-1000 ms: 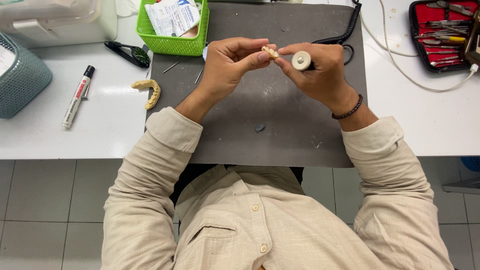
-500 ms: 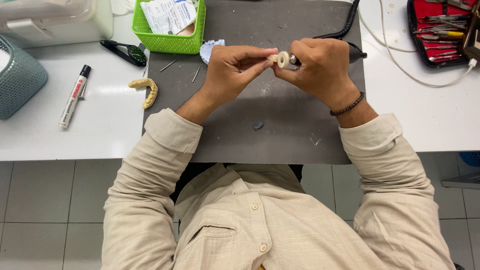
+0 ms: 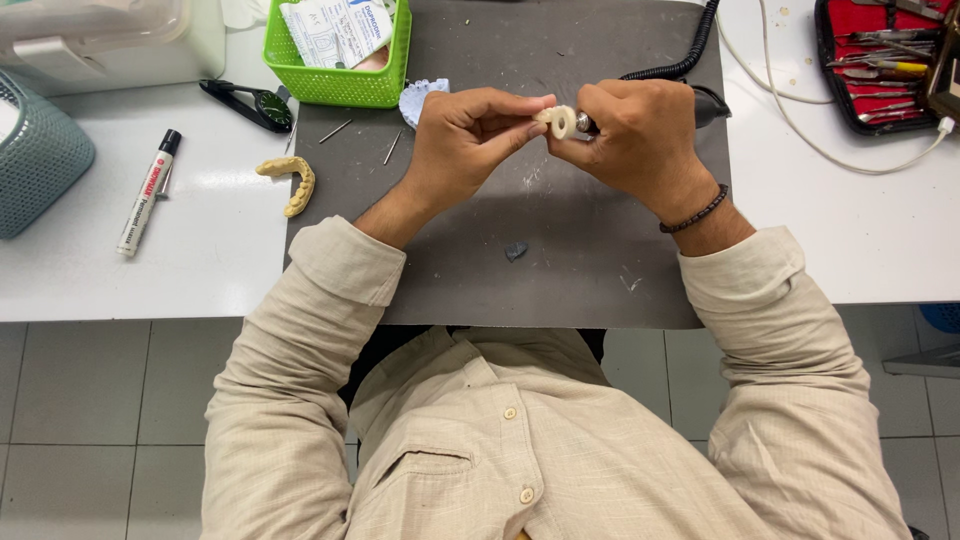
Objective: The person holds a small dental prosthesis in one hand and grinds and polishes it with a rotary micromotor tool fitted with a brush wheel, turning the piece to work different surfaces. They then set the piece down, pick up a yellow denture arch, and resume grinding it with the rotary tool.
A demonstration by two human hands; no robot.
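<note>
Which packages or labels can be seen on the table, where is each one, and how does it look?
Paper packets: standing in the green basket at the top, left of the grey mat; flat, white with blue print.
Marker pen: lying on the white table at the left; white barrel with a red and black label, black cap.
No screens or signs are in view.

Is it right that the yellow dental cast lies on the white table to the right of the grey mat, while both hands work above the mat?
Not quite. In the head view the yellow dental cast lies left of the grey mat, not right. It is on the white table, and the left hand and right hand do work above the mat.
</note>
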